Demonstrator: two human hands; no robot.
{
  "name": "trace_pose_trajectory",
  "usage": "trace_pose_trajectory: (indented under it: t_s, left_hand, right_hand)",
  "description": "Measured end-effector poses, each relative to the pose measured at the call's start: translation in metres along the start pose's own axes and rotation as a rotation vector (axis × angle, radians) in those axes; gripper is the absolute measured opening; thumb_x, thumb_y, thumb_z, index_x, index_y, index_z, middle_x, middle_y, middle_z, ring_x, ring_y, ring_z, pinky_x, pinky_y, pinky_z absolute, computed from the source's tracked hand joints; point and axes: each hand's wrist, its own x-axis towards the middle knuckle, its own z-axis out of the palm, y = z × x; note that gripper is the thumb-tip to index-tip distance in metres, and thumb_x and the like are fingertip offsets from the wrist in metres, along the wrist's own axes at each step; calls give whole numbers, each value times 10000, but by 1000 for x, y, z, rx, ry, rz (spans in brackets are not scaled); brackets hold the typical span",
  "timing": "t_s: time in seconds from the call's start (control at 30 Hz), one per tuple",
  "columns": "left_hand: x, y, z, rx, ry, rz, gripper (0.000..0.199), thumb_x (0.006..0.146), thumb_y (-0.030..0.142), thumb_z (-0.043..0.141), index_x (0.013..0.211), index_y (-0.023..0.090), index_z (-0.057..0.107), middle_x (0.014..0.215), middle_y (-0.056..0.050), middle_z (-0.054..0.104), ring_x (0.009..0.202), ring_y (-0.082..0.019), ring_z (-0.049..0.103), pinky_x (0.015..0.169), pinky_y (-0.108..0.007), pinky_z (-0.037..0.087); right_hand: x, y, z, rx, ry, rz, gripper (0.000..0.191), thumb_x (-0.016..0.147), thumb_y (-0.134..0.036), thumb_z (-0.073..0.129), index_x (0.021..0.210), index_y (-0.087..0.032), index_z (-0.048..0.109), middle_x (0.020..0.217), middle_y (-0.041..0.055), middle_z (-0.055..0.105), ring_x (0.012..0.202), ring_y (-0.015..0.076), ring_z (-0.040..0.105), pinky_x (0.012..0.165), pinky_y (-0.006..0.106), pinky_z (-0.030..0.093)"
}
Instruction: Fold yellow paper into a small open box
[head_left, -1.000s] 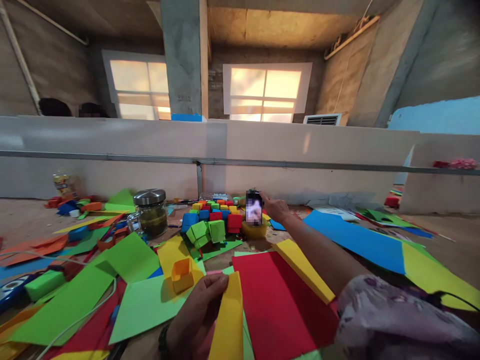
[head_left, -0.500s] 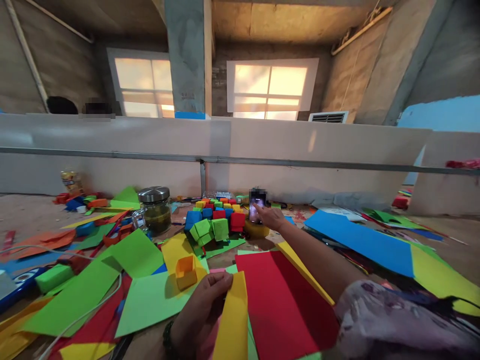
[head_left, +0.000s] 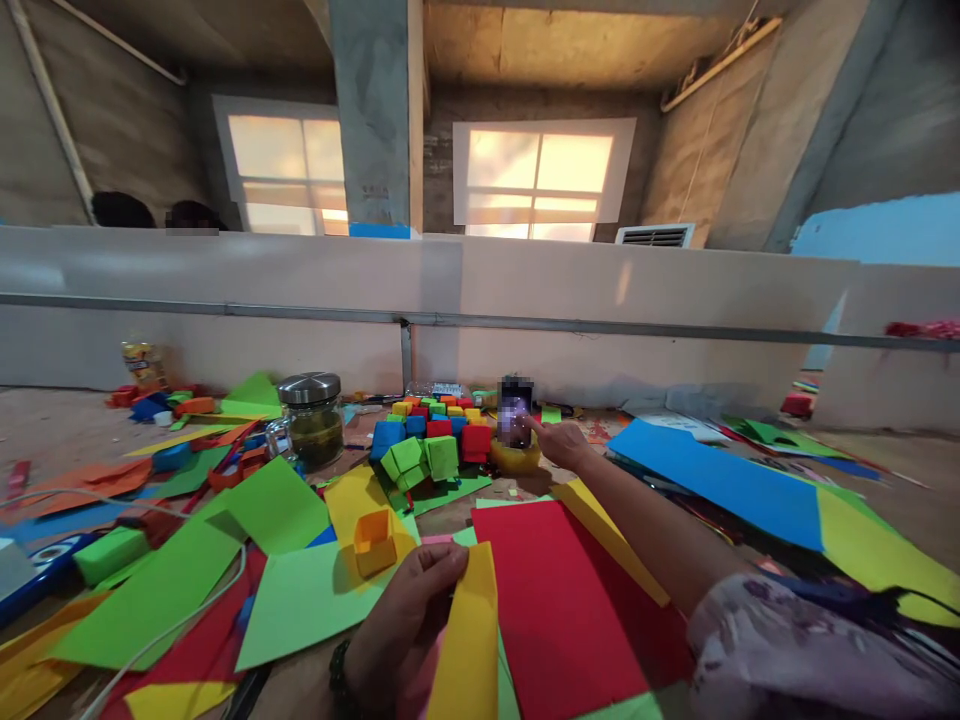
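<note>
My left hand (head_left: 416,610), with a dark bead bracelet at its wrist, pinches the top edge of a folded yellow paper strip (head_left: 469,640). Farther forward, my right hand (head_left: 562,440) points a finger at a phone (head_left: 515,412) propped upright on a round yellow object (head_left: 516,458). Its fingertip is at the right edge of the phone; whether it touches cannot be told. Red paper (head_left: 570,610) lies below my right forearm. An open yellow paper box (head_left: 374,543) rests beyond my left hand, and colourful paper cubes (head_left: 441,457) are stacked left of the phone.
A lidded glass jar (head_left: 313,425) with dark liquid stands at the left behind green sheets (head_left: 277,505). Blue paper (head_left: 720,485) lies to the right. A white cable (head_left: 187,615) crosses the papers at left. Behind the table runs a pale partition (head_left: 600,285), with two heads beyond it.
My right hand has drawn back slightly to the right, from over the phone's screen to its edge. My left hand still holds the yellow strip.
</note>
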Motion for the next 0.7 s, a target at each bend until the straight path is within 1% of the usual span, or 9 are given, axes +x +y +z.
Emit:
trace_pose_trajectory:
  t_s: [0.17,0.3,0.4,0.47,0.53,0.6,0.63,0.67,0.7]
  left_hand:
    - [1,0,-2,28,-3,10,212,757,312,763,790,107,720,714,-77,719,605,-149,653,622,-235,491]
    - [1,1,-3,60,38,33,242,729,345,783,773,120,705,681,-39,686,593,-118,607,626,-219,465]
    - [1,4,-3,195,59,106,308,726,408,769,710,116,677,647,-18,637,582,-104,552,606,-209,432]
    - [1,6,-4,341,97,216,368,728,461,748,656,114,648,598,3,572,566,-94,493,571,-197,393]
    - [0,8,-2,514,146,368,420,738,501,716,596,122,605,551,24,488,553,-88,430,538,-191,349]
    - [-7,9,4,704,170,527,441,783,492,665,552,133,555,543,29,441,556,-91,398,528,-195,332]
    - [-13,10,10,804,168,601,434,815,461,635,544,138,535,554,25,444,563,-95,402,533,-198,335]
    - [-21,9,17,901,154,664,420,851,416,600,542,142,519,566,18,455,568,-98,413,538,-200,342]
    - [-29,9,26,997,145,734,393,876,353,574,549,146,510,585,10,476,583,-102,438,553,-199,356]
  right_hand:
    - [1,-2,-19,-218,-327,23,340,923,-326,581,1221,-163,560,1205,92,597,1010,221,618,841,432,534]
    - [-2,-29,-38,-247,-403,25,334,920,-334,585,1206,-162,569,1198,87,600,1009,218,617,846,435,531]
    - [-13,-69,-56,-153,-392,6,291,951,-348,526,1157,-157,598,1121,86,640,956,197,631,831,401,524]
    - [-30,-102,-73,-42,-426,-39,393,1012,-338,338,1034,-120,663,945,110,697,857,175,647,759,305,511]
    - [-57,-134,-95,94,-506,-106,495,1017,-401,263,975,-144,684,814,56,712,732,136,652,649,234,498]
    - [-90,-160,-123,237,-579,-191,385,967,-467,404,1124,-207,640,862,4,720,726,112,654,626,196,498]
    - [-106,-170,-137,374,-609,-235,442,877,-466,576,1226,-194,583,893,19,719,740,131,655,624,212,506]
    - [-122,-177,-151,484,-622,-262,548,813,-417,670,1293,-191,532,939,32,713,792,145,658,676,232,520]
    - [-137,-181,-164,568,-602,-253,481,828,-331,655,1274,-192,540,876,21,709,755,135,655,679,235,525]
